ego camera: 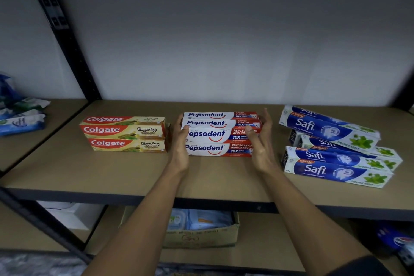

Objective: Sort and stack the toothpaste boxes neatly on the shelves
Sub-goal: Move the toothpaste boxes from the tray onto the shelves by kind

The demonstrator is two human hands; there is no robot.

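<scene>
Three groups of toothpaste boxes lie on the brown shelf. On the left is a squared stack of Colgate boxes. White and red Pepsodent boxes are stacked in the middle. My left hand lies flat against the left end of the Pepsodent stack, thumb on a box face. At the stack's right end is my right hand, fingers straight and spread; I cannot tell whether it touches the boxes. On the right, blue Safi boxes lie in a loose, skewed pile.
A black upright post divides this bay from the left one, where plastic packets lie. Below the shelf stands an open cardboard carton holding goods. A white wall closes the back.
</scene>
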